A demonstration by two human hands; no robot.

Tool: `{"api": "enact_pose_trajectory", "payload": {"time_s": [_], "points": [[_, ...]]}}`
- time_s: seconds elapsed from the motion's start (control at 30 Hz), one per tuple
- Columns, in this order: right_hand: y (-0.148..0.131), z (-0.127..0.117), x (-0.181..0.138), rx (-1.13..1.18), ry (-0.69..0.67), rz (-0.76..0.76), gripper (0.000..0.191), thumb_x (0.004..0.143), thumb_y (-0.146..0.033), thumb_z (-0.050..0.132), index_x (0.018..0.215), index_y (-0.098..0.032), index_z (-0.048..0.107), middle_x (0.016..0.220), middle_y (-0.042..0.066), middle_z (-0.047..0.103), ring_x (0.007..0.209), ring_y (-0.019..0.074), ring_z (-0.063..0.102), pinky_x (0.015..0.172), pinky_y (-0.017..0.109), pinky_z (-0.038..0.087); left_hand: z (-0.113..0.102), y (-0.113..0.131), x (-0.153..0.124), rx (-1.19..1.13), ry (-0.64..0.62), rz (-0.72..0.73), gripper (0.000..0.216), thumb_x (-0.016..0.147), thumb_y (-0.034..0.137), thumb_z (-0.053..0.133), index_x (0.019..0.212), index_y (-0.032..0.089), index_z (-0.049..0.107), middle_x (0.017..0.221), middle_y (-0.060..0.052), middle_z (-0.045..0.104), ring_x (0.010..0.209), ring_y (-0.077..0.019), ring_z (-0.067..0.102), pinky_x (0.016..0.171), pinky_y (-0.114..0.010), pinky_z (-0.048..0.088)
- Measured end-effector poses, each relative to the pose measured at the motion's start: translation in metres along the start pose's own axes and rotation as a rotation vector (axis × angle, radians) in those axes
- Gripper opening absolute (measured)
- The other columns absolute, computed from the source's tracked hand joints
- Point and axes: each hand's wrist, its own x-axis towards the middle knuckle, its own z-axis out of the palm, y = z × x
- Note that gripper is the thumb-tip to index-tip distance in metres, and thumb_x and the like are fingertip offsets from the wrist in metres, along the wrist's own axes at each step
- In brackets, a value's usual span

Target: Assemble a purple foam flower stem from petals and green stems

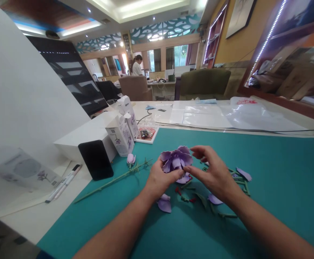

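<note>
A purple toy flower head [176, 159] built of layered petals is held just above the teal mat [267, 169]. My left hand [161, 178] grips it from below and the left, fingers closed round its base. My right hand [209, 171] pinches the flower's right side with thumb and forefinger. Loose purple petals [164, 204] lie on the mat under my left wrist, another petal [244, 174] to the right. Small green and red pieces [185, 197] are scattered beneath my hands. A long green stem with a purple bud [131, 159] lies to the left.
A black phone [96, 159] leans on a white box [78, 138] at the mat's left edge, beside small printed cartons [120, 135]. Two markers [64, 182] lie on the white table. Clear plastic sheets [227, 115] cover the far table. A person stands far back.
</note>
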Motion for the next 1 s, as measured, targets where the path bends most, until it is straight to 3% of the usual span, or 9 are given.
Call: {"api": "enact_pose_trajectory", "payload": {"time_s": [0.1, 0.2, 0.4, 0.57, 0.67, 0.8, 1.0], "points": [[-0.015, -0.003, -0.004, -0.188, 0.007, -0.231, 0.021, 0.084, -0.03, 0.058, 0.103, -0.02, 0.058, 0.09, 0.007, 0.061, 0.083, 0.0201, 0.06, 0.069, 0.033, 0.051, 0.0, -0.001, 0.002, -0.045, 0.02, -0.009, 0.055, 0.058, 0.028, 0.08, 0.107, 0.013, 0.06, 0.1, -0.008, 0.07, 0.093, -0.0213, 0.063, 0.081, -0.029, 0.049], [-0.022, 0.001, -0.008, -0.291, -0.063, -0.4, 0.019, 0.088, -0.019, 0.05, 0.104, -0.02, 0.06, 0.097, 0.009, 0.062, 0.087, 0.0196, 0.06, 0.072, 0.032, 0.051, 0.001, -0.005, 0.003, -0.066, 0.003, -0.02, 0.053, 0.059, 0.03, 0.079, 0.107, 0.014, 0.061, 0.101, -0.006, 0.07, 0.094, -0.0207, 0.063, 0.081, -0.028, 0.049], [-0.013, 0.013, -0.01, -0.404, -0.032, -0.487, 0.018, 0.087, -0.015, 0.05, 0.103, -0.016, 0.058, 0.098, 0.01, 0.066, 0.088, 0.0213, 0.062, 0.073, 0.032, 0.051, 0.002, -0.009, 0.003, -0.039, -0.036, -0.028, 0.048, 0.063, 0.026, 0.076, 0.107, 0.014, 0.06, 0.099, -0.005, 0.069, 0.093, -0.019, 0.062, 0.082, -0.027, 0.048], [-0.012, 0.009, -0.008, -0.316, -0.042, -0.385, 0.012, 0.087, -0.021, 0.052, 0.097, -0.017, 0.057, 0.094, 0.01, 0.066, 0.086, 0.0208, 0.063, 0.07, 0.031, 0.053, 0.001, -0.007, 0.003, -0.054, -0.051, -0.001, 0.05, 0.063, 0.025, 0.074, 0.109, 0.015, 0.059, 0.1, -0.005, 0.068, 0.091, -0.0186, 0.063, 0.08, -0.027, 0.049], [-0.016, 0.005, -0.008, -0.258, -0.112, -0.296, 0.023, 0.086, -0.018, 0.05, 0.108, -0.017, 0.056, 0.098, 0.01, 0.064, 0.085, 0.019, 0.064, 0.068, 0.029, 0.054, 0.001, -0.008, 0.003, -0.026, -0.037, 0.025, 0.05, 0.063, 0.025, 0.075, 0.109, 0.015, 0.059, 0.098, -0.006, 0.068, 0.089, -0.0187, 0.063, 0.078, -0.027, 0.049], [-0.017, 0.005, -0.01, -0.276, -0.152, -0.302, 0.036, 0.086, -0.013, 0.043, 0.12, -0.02, 0.056, 0.112, 0.012, 0.061, 0.095, 0.0195, 0.063, 0.075, 0.03, 0.055, 0.0, -0.009, 0.002, 0.071, 0.005, 0.051, 0.049, 0.064, 0.025, 0.075, 0.109, 0.015, 0.058, 0.1, -0.007, 0.068, 0.09, -0.0199, 0.063, 0.079, -0.029, 0.05], [-0.021, 0.007, -0.012, -0.351, -0.158, -0.272, 0.033, 0.087, -0.011, 0.04, 0.111, -0.022, 0.06, 0.11, 0.011, 0.061, 0.094, 0.0207, 0.064, 0.074, 0.033, 0.055, 0.0, -0.009, 0.0, 0.168, 0.03, 0.102, 0.061, 0.061, 0.026, 0.078, 0.116, 0.017, 0.055, 0.105, -0.007, 0.067, 0.098, -0.023, 0.061, 0.085, -0.032, 0.049]]}}
